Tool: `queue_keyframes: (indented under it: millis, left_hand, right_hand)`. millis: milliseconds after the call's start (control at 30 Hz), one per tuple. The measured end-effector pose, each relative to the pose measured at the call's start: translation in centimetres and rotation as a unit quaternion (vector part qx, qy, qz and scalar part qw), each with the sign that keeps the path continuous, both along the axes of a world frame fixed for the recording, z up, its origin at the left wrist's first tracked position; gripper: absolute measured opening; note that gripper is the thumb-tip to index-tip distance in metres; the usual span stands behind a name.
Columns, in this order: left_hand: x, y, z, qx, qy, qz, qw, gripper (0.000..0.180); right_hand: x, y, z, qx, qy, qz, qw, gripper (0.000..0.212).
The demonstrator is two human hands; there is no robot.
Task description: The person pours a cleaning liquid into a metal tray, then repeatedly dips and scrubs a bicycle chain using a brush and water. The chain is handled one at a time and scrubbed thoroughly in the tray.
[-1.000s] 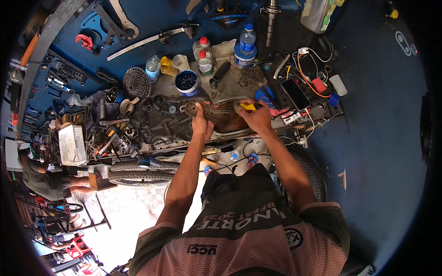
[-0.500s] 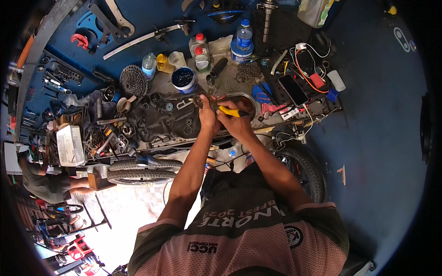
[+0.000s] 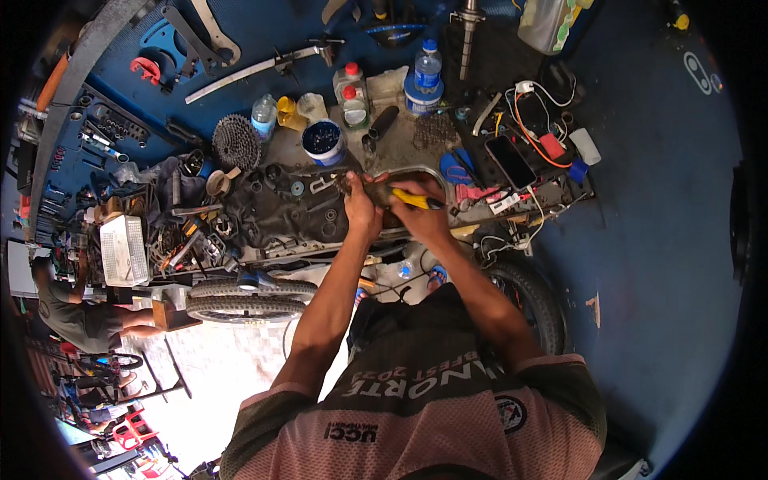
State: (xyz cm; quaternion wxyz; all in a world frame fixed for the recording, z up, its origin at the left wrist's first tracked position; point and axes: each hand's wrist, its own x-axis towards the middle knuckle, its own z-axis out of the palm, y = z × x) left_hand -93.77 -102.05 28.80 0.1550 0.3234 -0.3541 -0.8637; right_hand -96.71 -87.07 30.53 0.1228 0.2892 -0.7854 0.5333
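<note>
My left hand is closed around a dark, greasy part, thumb on top; most of the part is hidden by the fingers. Close beside it, my right hand grips a tool with a yellow and black handle. The working end of that tool is dark and blurred against the part, so its kind is unclear. Both hands are over the front of the bench, by a metal tray with brownish liquid. Left of them, a black mat carries several small round parts.
Behind the hands stand a blue tub of dark grease, bottles and a sprocket cassette. At right lie a phone and cables. A white basket is at left, tyres below the bench, and another person farther left.
My right hand and the yellow-handled tool have shifted slightly right, a little away from my left hand. My left hand keeps its hold. The whole view has moved slightly.
</note>
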Motion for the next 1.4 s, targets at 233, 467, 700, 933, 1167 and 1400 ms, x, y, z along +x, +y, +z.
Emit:
queue_keyframes:
  millis: [233, 467, 700, 933, 1167, 1400]
  left_hand:
    - [0.3, -1.3, 1.2, 0.019, 0.037, -0.023, 0.999, 0.054]
    - [1.2, -3.9, 1.6, 0.058, 0.088, -0.068, 0.992, 0.055]
    - [1.4, -3.8, 3.0, 0.0, 0.02, -0.022, 1.0, 0.019]
    - [1.5, -3.3, 1.1, -0.026, 0.093, -0.072, 0.993, 0.019]
    - [0.9, -2.1, -0.6, -0.097, 0.042, -0.022, 0.994, 0.021]
    - [0.1, -1.1, -1.4, -0.152, 0.049, -0.002, 0.987, 0.028]
  right_hand:
    - [-1.7, 3.5, -4.3, 0.113, 0.011, -0.035, 0.993, 0.028]
    - [-5.3, 4.2, -4.3, 0.169, -0.092, -0.016, 0.981, 0.035]
    - [-6.0, 3.9, -3.3, 0.194, -0.221, 0.032, 0.955, 0.035]
    - [-5.5, 3.8, -3.1, 0.312, -0.087, 0.018, 0.946, 0.029]
    - [-3.8, 0.8, 2.1, 0.023, -0.261, 0.037, 0.964, 0.021]
    - [-3.1, 1.5, -5.6, -0.026, -0.26, -0.024, 0.965, 0.019]
